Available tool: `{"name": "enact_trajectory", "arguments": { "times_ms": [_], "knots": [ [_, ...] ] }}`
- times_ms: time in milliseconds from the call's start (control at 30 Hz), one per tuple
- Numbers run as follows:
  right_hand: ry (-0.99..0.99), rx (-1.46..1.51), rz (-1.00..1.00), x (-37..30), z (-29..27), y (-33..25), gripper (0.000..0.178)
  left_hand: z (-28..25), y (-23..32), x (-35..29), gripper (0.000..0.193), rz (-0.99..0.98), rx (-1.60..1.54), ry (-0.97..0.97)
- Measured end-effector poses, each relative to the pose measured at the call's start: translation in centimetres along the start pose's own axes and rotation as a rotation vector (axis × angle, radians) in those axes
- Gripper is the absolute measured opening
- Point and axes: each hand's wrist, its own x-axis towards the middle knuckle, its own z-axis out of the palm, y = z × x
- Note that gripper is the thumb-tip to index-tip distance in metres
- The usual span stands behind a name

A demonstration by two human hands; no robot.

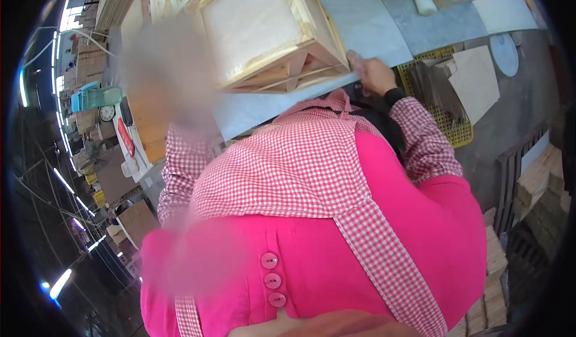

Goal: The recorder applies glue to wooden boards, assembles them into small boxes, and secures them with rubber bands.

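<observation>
A pale wooden box frame (294, 76) with crossed slats on its near side and a whitish panel (252, 22) on its upper face rests tilted on the blue-grey tabletop (360, 19). At its near right corner my right hand (375, 76) is closed, its fingertips against the wood; part of the grip is hidden. My left arm reaches up to the box's left side. A blurred patch covers my left hand (180, 67), so its fingers cannot be made out.
A white bottle with a green nozzle (423, 1) lies at the back right. Beside the table, thin boards (477, 82) lean in a yellow plastic basket (462, 134). Stacked wood (540, 175) stands farther right. At left are a round clock (107, 114) and a green container (108, 97).
</observation>
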Motion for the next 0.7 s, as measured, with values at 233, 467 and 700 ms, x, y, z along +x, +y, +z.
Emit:
{"name": "enact_trajectory", "arguments": {
  "times_ms": [233, 467, 700],
  "knots": [
    [0.358, 0.138, -0.17, 7.3, -2.5, -2.1, 0.043, -18.8, -16.7, 10.3, 0.048, -0.123, -0.496, -0.295],
    [-0.016, 0.64, 0.003, 4.9, -0.2, -9.5, 0.054, -8.3, -18.9, 7.3, 0.057, -0.619, -1.115, -0.355],
    [0.295, 0.809, -0.017, 2.2, -5.7, -8.2, 0.054, 0.5, -13.8, 6.9, 0.062, -0.483, -0.975, -0.597]
  ]
}}
